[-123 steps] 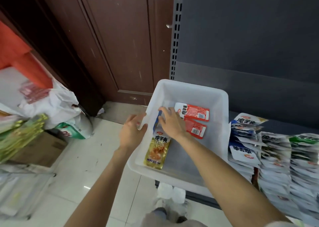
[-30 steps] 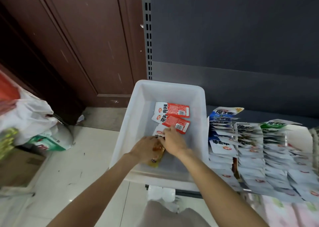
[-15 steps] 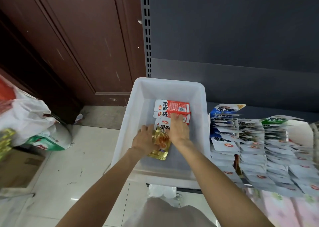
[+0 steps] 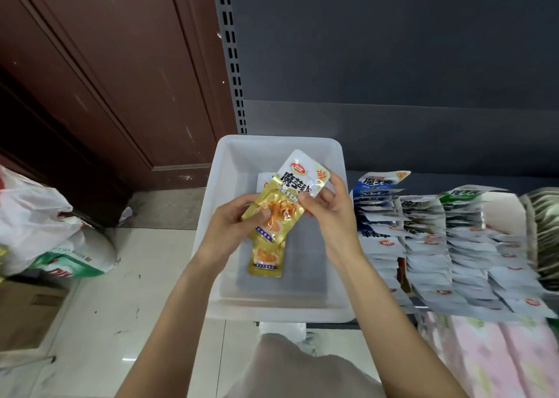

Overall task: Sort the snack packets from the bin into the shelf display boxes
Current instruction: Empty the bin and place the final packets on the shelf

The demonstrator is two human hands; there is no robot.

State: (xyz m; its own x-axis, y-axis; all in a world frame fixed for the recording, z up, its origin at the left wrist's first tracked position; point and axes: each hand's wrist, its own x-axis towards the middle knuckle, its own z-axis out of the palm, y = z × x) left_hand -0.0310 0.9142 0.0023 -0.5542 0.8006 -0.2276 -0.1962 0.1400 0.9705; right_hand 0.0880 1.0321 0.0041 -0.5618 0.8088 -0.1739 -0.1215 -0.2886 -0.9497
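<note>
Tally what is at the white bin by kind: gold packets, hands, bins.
gold packets: 2, the held gold packet and a lower gold packet beneath it
hands: 2, the left hand and the right hand, both gripping the held one
white bin: 1
Total: 5
One mostly hidden packet edge behind is not counted.

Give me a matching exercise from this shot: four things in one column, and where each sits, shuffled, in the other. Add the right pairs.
Things
1. gold packets
2. white bin
3. blue-topped packet row
4. white plastic bag

Places
A. on the floor at far left
B. on the shelf just right of the bin
C. held over the bin by the left hand and right hand
D. at the left end of the shelf, under both hands

Pairs: 1-C, 2-D, 3-B, 4-A
</note>
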